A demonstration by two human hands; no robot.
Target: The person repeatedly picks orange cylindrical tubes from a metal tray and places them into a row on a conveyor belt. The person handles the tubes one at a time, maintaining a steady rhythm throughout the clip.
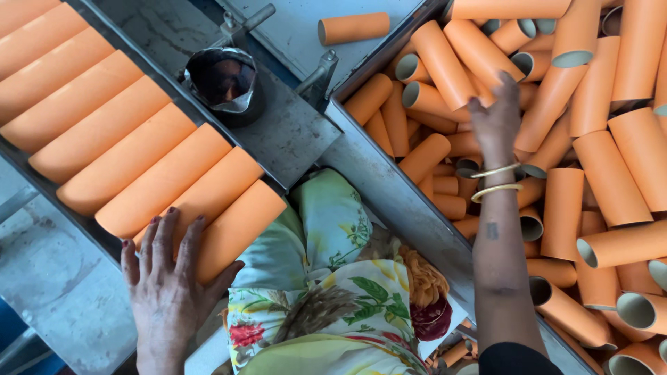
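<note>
Orange cardboard tubes (146,149) lined a grey metal tray (292,135); left hand (167,278) rested spread on one, right hand (495,118) reached open-fingered into a heaped bin (389,184).

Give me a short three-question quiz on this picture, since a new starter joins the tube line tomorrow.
1. True or false: the left hand lies on the end tube of the neat row.
2. Where does the right hand reach? A) into the bin of loose tubes B) onto the dark cup C) onto the lone tube on the metal top
3. Fill in: the right wrist wears two gold ____.

Key: 1 true; 2 A; 3 bangles.
</note>
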